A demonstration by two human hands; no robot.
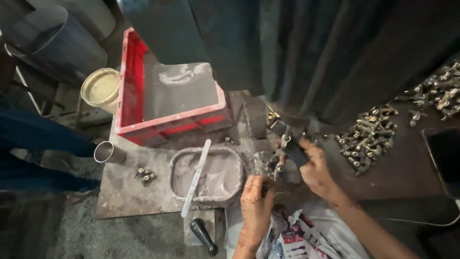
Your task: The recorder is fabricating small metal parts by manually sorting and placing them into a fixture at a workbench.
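The step called for steadying the small brass fitting (277, 163) squarely in the fixture, at three o'clock from the grey tray (207, 173) on the desk (129, 192). The left hand (256, 201) reached up, fingers clenched beside it; the right hand (314, 168) arched over, fingers grasping a dark lever (293, 152).

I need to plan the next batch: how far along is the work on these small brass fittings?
Looks done: only a few fittings lie by the paste-filled tray, though I cannot tell if they are finished. In hand: the left hand and right hand work one piece at the fixture under the machine. Left: a large pile of fittings waits on the right.
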